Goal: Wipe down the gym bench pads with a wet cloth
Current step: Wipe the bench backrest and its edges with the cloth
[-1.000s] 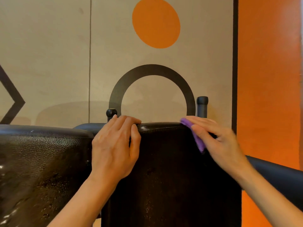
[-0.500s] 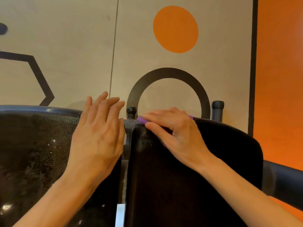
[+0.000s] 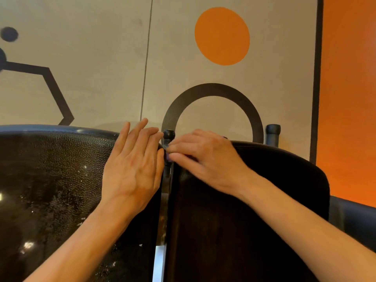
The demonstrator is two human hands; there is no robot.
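My cloth (image 3: 168, 157) is almost wholly hidden under my right hand (image 3: 205, 157); only a purple scrap peeps out at my fingertips, at the top left corner of the right pad (image 3: 244, 220). I have my fingers curled flat over it, pressing it to that pad's upper edge, because the rim and corner are where a flat wipe would miss. That pad is smooth, dark, with a rounded top.

Left of that pad, across a narrow gap, stands the left pad (image 3: 50, 190), pebbled black leather-like stuff, glinting with wet beads, so I judge it already wiped. My left hand (image 3: 134, 169) lies open on its near edge, fingers spread, holding nothing, steadying the bench against my push.

In the gap, just above the cloth, a black knob (image 3: 168, 135) sticks up. Behind the right pad is a capped post (image 3: 273, 132), then the painted wall (image 3: 101, 58).
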